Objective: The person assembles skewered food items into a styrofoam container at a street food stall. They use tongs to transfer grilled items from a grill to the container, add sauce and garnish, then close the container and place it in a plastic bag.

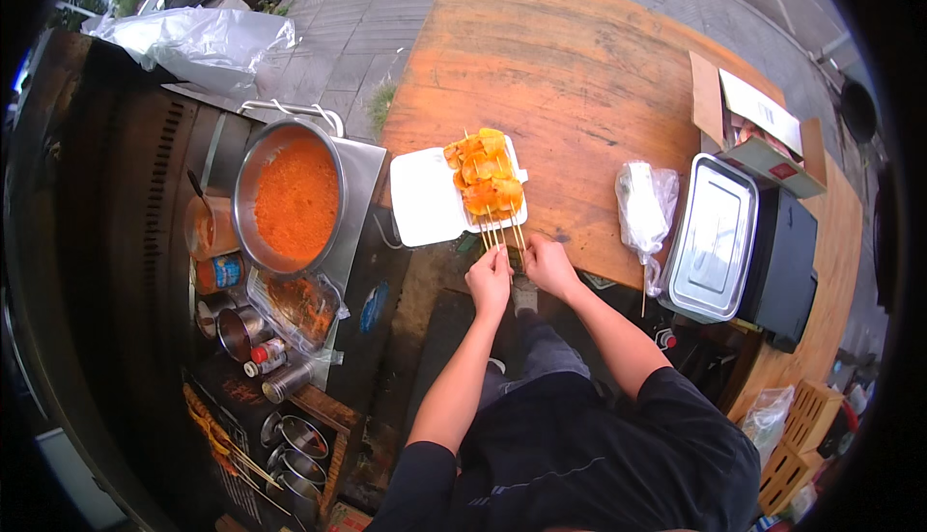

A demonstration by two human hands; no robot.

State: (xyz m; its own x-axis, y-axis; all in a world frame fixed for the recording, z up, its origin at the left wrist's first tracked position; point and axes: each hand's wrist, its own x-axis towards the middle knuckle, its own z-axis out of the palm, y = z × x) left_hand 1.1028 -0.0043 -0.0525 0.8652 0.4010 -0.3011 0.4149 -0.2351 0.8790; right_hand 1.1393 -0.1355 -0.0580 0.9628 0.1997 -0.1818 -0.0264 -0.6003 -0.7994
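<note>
An open white foam takeaway box (422,206) lies at the near left edge of the wooden table, its lid folded out to the left. Several skewers of orange, sauce-coated food (486,175) rest in its right half, with their bare sticks pointing toward me. My left hand (490,284) is closed around a bunch of these stick ends, just off the table edge. Close beside it, my right hand (547,266) pinches the sticks on the right side. Its fingertips are partly hidden from this angle.
Left of the table, a steel bowl of orange-red sauce (297,194) stands on a metal counter near a plastic-wrapped tray (294,308) and metal cups. Farther right are a bagged bundle (645,206), a lidded steel tray (713,238) and an open cardboard box (763,126). More skewers (217,440) lie lower left.
</note>
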